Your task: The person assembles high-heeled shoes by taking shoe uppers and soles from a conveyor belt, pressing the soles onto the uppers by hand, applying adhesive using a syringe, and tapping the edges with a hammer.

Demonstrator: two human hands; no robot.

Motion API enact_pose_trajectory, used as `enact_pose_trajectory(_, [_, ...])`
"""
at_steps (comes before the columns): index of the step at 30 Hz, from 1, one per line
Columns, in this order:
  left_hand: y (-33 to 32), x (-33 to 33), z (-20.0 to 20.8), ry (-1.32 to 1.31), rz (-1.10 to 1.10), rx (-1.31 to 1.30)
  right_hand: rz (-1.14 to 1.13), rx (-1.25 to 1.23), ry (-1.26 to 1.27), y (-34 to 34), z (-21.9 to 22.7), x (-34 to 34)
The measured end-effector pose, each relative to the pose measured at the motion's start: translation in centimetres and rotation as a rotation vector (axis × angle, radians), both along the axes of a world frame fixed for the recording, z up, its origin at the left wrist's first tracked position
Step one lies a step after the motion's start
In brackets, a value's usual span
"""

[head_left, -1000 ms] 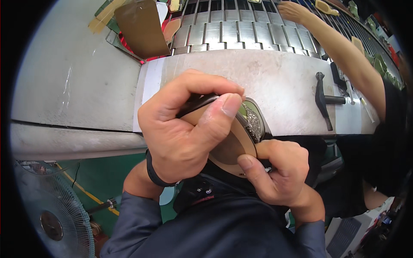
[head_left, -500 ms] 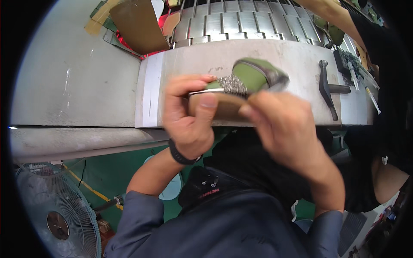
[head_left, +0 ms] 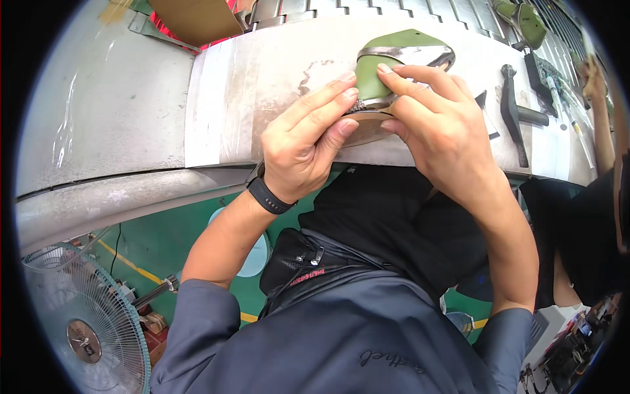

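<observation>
A green shoe last [head_left: 377, 85] with a shiny grey band stands on the bench before me, and a tan sole-shaped piece [head_left: 367, 131] lies along its near side. Between them shows a small patch of speckled knit, mostly covered by fingers. My left hand [head_left: 307, 131] pinches the piece's left part, thumb on the tan face and fingertips over the far edge. On the other side my right hand [head_left: 436, 115] grips the right end, thumb below, with two fingers against the green surface.
A hammer [head_left: 510, 111] lies right of the shoe last, close to a dark box [head_left: 539, 73] and several slim tools. Metal conveyor slats [head_left: 331, 8] run behind the bench. Another person's hand [head_left: 594, 80] is at the far right. A fan [head_left: 85, 328] stands lower left.
My right hand has slowed from a blur, and its fingers now reach up over the green surface. The shoe last has turned, its green end pointing farther away. The whole view has shifted.
</observation>
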State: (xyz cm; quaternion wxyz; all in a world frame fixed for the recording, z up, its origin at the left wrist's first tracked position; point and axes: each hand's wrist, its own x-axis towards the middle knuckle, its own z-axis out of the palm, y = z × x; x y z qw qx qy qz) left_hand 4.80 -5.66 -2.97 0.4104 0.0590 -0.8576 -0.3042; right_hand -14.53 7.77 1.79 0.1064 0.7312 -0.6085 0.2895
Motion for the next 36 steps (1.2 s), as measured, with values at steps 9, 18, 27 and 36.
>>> enact_pose_trajectory(9, [1.3, -1.1, 2.7, -0.107, 0.076, 0.088, -0.038, 0.044, -0.066, 0.0, 0.8, 0.4])
enact_pose_trajectory(18, [-2.6, -7.1, 7.0, -0.425, 0.015, -0.133, -0.349, 0.155, 0.27, 3.0, 1.6, -2.8])
enact_pose_trajectory(27, [-7.5, -17.3, 5.0, -0.475, -0.344, 0.301, -0.437, -0.224, 0.011, 3.5, 5.6, -3.8])
enact_pose_trajectory(36, [-3.7, -10.4, 3.4, -0.05, -0.455, 0.518, -0.064, -0.184, -0.237, 1.8, 4.5, -0.6])
